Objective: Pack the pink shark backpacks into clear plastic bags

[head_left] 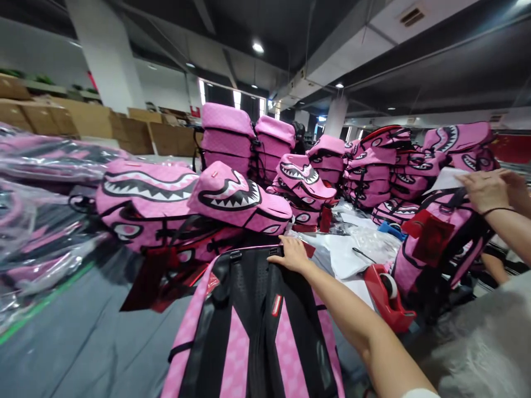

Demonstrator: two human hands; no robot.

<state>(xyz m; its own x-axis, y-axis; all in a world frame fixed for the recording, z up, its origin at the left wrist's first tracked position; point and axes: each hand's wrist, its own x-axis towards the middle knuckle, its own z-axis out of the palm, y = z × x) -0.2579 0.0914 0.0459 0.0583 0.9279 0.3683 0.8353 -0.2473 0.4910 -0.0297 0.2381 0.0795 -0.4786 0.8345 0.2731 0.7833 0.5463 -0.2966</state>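
A pink and black backpack (253,326) stands in front of me, with its shoulder straps and padded back towards me. My right hand (293,255) is closed over its top edge, thumb on the near side and the fingertips partly hidden behind the rim. Just behind it, pink backpacks with shark-mouth prints (238,199) lie on the table, and a dark red tag (143,279) hangs from one of them. My left hand is not visible.
At the right, a co-worker's hands (487,190) hold white paper over another pink backpack (404,265). A red tape dispenser (390,298) sits nearby. Stacked backpacks (228,138) rise behind, plastic-wrapped ones (45,160) lie left, and cardboard boxes (91,119) stand farther back.
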